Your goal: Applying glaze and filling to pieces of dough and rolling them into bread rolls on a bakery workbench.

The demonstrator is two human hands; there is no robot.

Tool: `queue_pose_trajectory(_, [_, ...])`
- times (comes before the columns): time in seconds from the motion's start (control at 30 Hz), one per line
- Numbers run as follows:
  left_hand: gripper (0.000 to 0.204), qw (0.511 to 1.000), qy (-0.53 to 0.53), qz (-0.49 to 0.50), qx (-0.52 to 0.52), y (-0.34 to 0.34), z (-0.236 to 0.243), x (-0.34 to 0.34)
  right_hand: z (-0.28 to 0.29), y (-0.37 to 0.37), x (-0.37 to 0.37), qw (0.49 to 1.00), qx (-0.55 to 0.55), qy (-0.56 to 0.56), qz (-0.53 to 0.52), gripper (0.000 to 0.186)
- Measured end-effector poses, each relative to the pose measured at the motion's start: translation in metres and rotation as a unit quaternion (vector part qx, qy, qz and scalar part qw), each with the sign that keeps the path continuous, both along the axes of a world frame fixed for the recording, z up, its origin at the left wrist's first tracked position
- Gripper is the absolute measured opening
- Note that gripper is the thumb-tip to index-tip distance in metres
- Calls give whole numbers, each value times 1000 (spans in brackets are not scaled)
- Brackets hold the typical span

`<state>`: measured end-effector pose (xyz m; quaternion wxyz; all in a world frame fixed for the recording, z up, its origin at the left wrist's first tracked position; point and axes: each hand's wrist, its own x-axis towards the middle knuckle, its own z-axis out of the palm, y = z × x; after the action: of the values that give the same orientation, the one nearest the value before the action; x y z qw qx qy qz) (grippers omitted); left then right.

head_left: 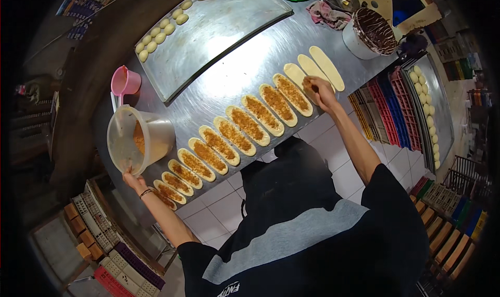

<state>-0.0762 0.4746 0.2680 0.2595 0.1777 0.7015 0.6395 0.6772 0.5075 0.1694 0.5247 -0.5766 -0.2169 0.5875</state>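
Gripping tub [160, 137] by rim with left fingers [129, 174], likely for steadying; curling right fingers [312, 82] over dough strips [326, 67], presumably aligned for easy reach, without showing whether grasping anything.

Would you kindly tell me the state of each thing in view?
Left hand: closed on bucket rim
Right hand: over dough strips, grip unclear
Clear bucket: open, brown crumbs inside
Coated dough strips: flattened, crumb-topped
Rightmost dough strip: flattened, bare
Far tray: partly filled with dough balls
Cloth: crumpled
White pail: open, smeared dark inside
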Motion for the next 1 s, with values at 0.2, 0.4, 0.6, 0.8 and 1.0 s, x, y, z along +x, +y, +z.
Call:
queue_pose_trajectory(0.2, [58, 999, 4, -41, -9, 1, 4, 26, -17, 66, 15, 867, 176, -438, 158, 29])
queue_pose_trajectory(0.4, [69, 994, -30, -98, -27, -8, -5, 33, -38, 28, 35, 673, 301, -606, 300, 44])
queue_pose_trajectory(0.6, [68, 997, -14, -72, -6, 2, 9, 19, -29, -50, 32, 691, 267, -609, 284, 47])
queue_pose_trajectory(0.8, [60, 999, 14, -47, 6, -12, 3, 29, 25, -62, -47, 753, 206, -604, 163, 56])
queue_pose_trajectory(1.0, [47, 997, 53, -52, 37, -36, 4, 57, 143, -25, -319, 837, 421, -306, 169, 54])
